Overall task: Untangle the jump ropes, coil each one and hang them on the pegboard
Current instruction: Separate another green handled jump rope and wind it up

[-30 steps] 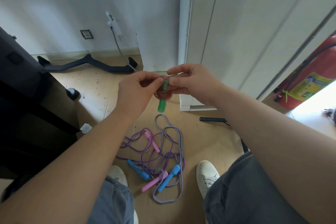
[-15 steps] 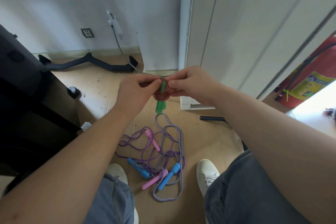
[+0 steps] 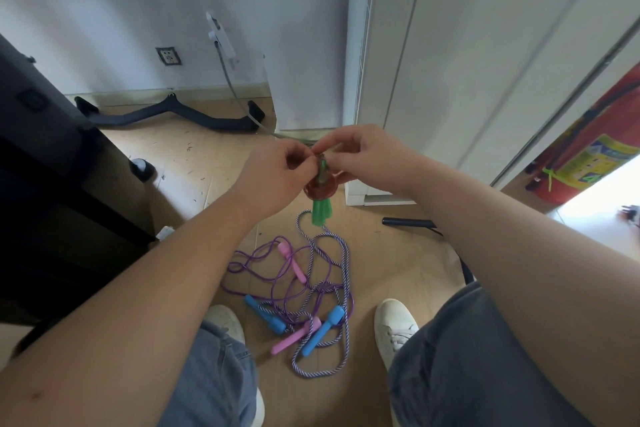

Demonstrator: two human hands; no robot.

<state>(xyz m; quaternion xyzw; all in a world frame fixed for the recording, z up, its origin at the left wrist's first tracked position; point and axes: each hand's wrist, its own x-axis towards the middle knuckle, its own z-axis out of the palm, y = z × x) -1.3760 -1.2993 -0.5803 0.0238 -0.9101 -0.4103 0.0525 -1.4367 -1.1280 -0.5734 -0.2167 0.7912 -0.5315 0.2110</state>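
Observation:
My left hand and my right hand meet in front of me and pinch the top of a small coiled red jump rope. Its green handles hang below the coil. On the floor between my shoes lie two tangled ropes: a thin purple rope with pink handles and a striped blue-white rope with blue handles. No pegboard is in view.
A dark cabinet stands on the left. A black curved bar lies by the wall. White doors rise ahead on the right, with a red fire extinguisher beyond. A black rod lies on the floor.
Both hands have stayed together on the red coil, shifting slightly while the fingers work at its top. The ropes on the floor have not moved.

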